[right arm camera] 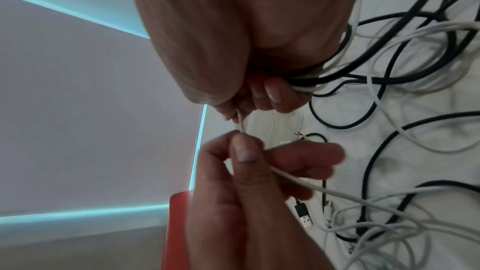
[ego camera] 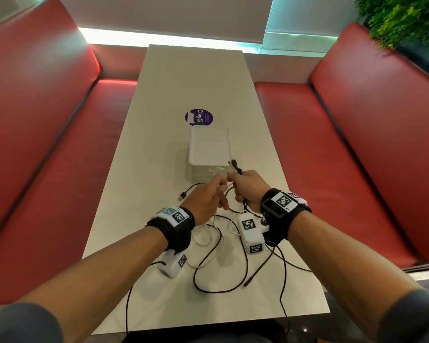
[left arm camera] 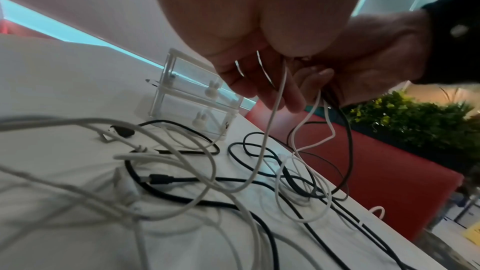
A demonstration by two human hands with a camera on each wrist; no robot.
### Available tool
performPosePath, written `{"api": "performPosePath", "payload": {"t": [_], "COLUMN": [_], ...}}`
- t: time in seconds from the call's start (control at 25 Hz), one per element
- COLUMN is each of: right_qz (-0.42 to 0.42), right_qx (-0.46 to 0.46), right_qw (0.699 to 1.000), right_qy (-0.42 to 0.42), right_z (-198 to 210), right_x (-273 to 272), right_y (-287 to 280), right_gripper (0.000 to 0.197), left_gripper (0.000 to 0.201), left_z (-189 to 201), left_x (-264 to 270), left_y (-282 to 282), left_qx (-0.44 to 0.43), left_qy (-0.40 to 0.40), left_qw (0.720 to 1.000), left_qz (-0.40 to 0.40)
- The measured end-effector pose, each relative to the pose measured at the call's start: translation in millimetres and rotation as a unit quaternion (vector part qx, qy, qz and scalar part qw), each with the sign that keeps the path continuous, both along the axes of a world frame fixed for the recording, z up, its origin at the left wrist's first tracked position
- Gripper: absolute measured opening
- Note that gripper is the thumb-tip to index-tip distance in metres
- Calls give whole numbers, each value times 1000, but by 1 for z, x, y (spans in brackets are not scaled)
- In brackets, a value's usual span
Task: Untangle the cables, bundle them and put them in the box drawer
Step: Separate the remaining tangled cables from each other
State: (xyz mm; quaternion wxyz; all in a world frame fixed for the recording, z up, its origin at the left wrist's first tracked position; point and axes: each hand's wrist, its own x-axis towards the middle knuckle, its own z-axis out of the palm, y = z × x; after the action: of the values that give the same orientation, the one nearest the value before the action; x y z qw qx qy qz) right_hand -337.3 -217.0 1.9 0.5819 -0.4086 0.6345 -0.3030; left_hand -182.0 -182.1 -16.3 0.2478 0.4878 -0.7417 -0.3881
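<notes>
Long white table (ego camera: pixel 159 100) ran 6 to 12 o'clock between two red benches (ego camera: pixel 47 149); its far half was bare except a purple sticker (ego camera: pixel 199 117) at centre. Near edge sat at 6, side edges close to the cable pile at 3 and 9.

Box (ego camera: pixel 209 147), white top with clear drawers, stood mid-table, just at 12 of both hands. Both drawers looked closed in the left wrist view.

Right hand (ego camera: pixel 249 188) was raised above the table, fist closed round a bunch of black and white cables, with plug ends (ego camera: pixel 233 165) poking up toward 12 in front of the box. Left hand (ego camera: pixel 204 203) sat just at 9 of it, nearly touching, thumb and forefinger pinching one white cable (right arm camera: pixel 298 182) that ran up into the right fist; the other fingers were loosely out.

Rest of the tangle, black cables (ego camera: pixel 245 268) and white loops, lay on the table at 6 of the hands, under the wrists, reaching toward the near edge. A black USB plug (ego camera: pixel 183 195) lay at 9 of the left hand. One black cable ran off the near edge at 6; another trailed toward the edge at 4.
</notes>
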Motion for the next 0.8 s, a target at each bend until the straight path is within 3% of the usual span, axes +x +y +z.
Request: {"api": "performPosePath", "payload": {"t": [0.08, 0.2, 0.32, 0.4, 0.44, 0.52, 0.56, 0.64, 0.72, 0.8], "right_qz": [-31, -122, -222, -229, -195, -44, 55, 215, 289, 314], "right_qx": [14, 4, -12, -16, -26, -70, -95, -135, -146, -123], "right_qw": [999, 987, 948, 936, 954, 996, 989, 932, 891, 889], "right_qy": [-40, -104, -228, -268, -225, -17, 97, 258, 318, 311], "right_z": [5, 11, 24, 31, 33, 30, 26, 17, 9, 2], "right_x": [-2, -10, -26, -35, -37, -34, -29, -17, -8, -5], "right_y": [-2, -8, -14, -15, -12, -3, 4, 17, 24, 24], "right_gripper": [18, 24, 26, 22, 20, 20, 22, 23, 33, 33], "left_gripper": [19, 23, 27, 28, 29, 31, 32, 32, 31, 32], "left_z": [-5, -20, -38, -42, -41, -34, -30, -22, -16, -13], "left_x": [-1, 8, 26, 32, 32, 28, 27, 26, 28, 31], "left_y": [3, 7, 12, 11, 10, 6, 2, -4, -9, -11], "left_qx": [31, 90, 128, 139, 140, 127, 112, 88, 80, 71], "left_qy": [-18, -75, -138, -146, -133, -116, -124, -136, -116, -98], "left_qw": [999, 991, 977, 976, 979, 984, 985, 987, 990, 993], "left_qz": [-24, -57, -96, -87, -71, -40, -32, -19, -10, -2]}}
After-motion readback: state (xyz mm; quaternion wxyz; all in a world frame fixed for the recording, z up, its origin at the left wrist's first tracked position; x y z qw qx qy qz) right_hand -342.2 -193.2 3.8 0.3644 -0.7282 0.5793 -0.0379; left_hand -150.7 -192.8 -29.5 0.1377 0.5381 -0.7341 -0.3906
